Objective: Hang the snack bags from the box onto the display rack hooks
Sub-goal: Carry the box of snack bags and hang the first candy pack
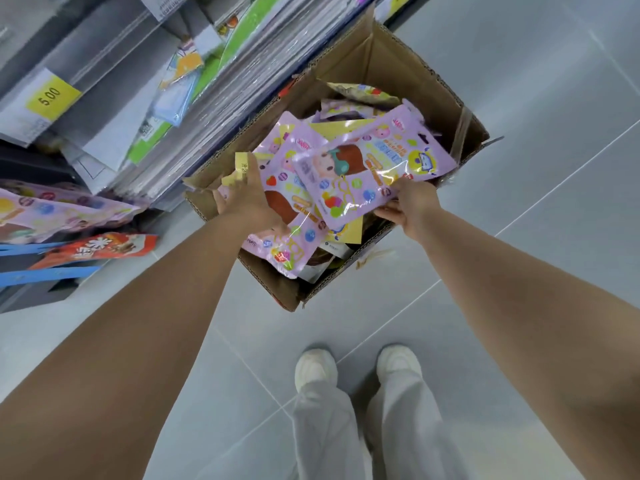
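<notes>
While the right hand (406,206) pinches the near end of a snack bag (374,164) above the box (391,60), its long axis pointing away, hang hole (423,136) farthest, the left hand (246,199) lies on another bag (281,168), grip unclear.

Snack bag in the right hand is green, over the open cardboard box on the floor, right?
Not green: the head view shows the snack bag in the right hand is purple. It is over the open cardboard box on the floor.
</notes>
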Demonstrator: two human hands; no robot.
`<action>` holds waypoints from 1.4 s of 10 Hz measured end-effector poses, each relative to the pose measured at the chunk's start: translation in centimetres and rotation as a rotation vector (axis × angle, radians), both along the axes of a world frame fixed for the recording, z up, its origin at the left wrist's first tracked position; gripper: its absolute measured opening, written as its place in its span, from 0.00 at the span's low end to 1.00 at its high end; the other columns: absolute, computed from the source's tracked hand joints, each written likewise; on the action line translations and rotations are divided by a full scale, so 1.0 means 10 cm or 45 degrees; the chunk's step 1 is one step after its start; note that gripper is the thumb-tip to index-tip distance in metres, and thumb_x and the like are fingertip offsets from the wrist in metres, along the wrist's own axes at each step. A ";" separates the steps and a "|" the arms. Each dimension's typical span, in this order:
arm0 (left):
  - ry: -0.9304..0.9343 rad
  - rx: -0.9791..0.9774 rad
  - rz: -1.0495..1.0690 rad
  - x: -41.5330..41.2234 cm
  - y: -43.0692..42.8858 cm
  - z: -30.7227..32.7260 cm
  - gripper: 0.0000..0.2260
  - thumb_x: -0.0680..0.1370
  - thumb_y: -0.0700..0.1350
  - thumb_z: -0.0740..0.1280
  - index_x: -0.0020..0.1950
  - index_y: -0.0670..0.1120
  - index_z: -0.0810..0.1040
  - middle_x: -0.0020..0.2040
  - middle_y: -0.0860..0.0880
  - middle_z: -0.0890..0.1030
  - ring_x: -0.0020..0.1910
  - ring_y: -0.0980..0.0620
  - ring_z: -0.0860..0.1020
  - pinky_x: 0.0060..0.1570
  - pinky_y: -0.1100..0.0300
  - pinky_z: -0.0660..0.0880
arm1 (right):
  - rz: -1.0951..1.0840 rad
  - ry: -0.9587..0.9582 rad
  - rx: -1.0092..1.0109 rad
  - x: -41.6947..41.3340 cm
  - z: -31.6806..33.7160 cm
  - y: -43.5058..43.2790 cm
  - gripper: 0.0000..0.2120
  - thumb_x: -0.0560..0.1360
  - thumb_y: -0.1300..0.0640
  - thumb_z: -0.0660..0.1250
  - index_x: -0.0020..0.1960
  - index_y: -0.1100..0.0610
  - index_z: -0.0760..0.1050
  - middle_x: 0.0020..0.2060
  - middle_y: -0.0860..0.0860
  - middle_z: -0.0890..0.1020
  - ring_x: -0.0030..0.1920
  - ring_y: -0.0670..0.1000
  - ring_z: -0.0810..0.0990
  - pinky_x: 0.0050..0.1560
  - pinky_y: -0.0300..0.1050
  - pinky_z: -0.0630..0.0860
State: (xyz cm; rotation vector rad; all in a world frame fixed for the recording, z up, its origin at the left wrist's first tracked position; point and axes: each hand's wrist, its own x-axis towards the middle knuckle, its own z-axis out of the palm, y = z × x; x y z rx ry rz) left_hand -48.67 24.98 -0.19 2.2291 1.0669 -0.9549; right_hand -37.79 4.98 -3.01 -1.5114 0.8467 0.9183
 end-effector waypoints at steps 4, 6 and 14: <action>-0.236 -0.145 0.410 0.01 -0.16 -0.03 0.37 0.69 0.59 0.72 0.71 0.44 0.62 0.65 0.46 0.74 0.63 0.44 0.74 0.57 0.53 0.72 | -0.093 0.016 0.127 0.01 0.10 -0.23 0.12 0.75 0.60 0.64 0.58 0.59 0.73 0.42 0.53 0.83 0.36 0.49 0.84 0.38 0.46 0.83; -0.439 -0.451 0.614 -0.06 -0.18 0.08 0.12 0.71 0.42 0.74 0.52 0.45 0.78 0.45 0.49 0.80 0.40 0.52 0.79 0.39 0.64 0.79 | -0.341 0.020 0.309 0.03 0.11 -0.14 0.11 0.73 0.75 0.56 0.44 0.61 0.71 0.36 0.54 0.78 0.33 0.50 0.81 0.29 0.37 0.78; -0.990 -0.400 1.492 -2.07 -0.11 3.09 0.21 0.72 0.32 0.64 0.65 0.42 0.74 0.60 0.40 0.79 0.57 0.40 0.78 0.59 0.41 0.75 | 1.071 -0.443 -0.067 -0.78 3.64 0.52 0.14 0.74 0.69 0.58 0.33 0.55 0.66 0.30 0.50 0.71 0.29 0.45 0.69 0.29 0.36 0.68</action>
